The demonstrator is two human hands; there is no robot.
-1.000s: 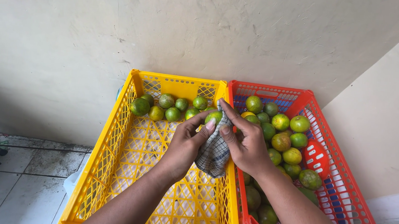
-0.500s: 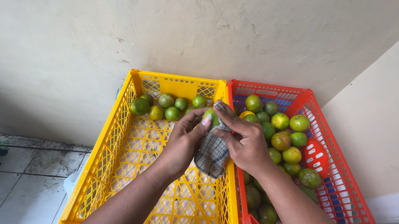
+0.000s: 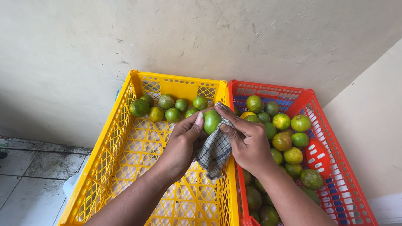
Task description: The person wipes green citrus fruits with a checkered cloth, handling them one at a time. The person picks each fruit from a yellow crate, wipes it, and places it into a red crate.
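Above the seam between two crates, left hand [image 3: 181,141] fingers clenched around a green fruit [image 3: 211,121], right hand [image 3: 248,140] fingers pinching a checked cloth [image 3: 215,153] against it. Below left, yellow crate [image 3: 114,141] with a few green fruits [image 3: 170,108] at its far end. Right, red crate [image 3: 342,178] full of more fruit [image 3: 285,130].

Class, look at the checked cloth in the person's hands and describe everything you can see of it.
The checked cloth is a small woven rag, grey-blue and white, soft and crumpled. It is bunched between the left hand and the right hand, its upper part pressed against a green fruit, its lower end hanging loose. It hangs over the yellow crate, near the wall shared with the red crate. Only the hands and fruit appear to touch it.
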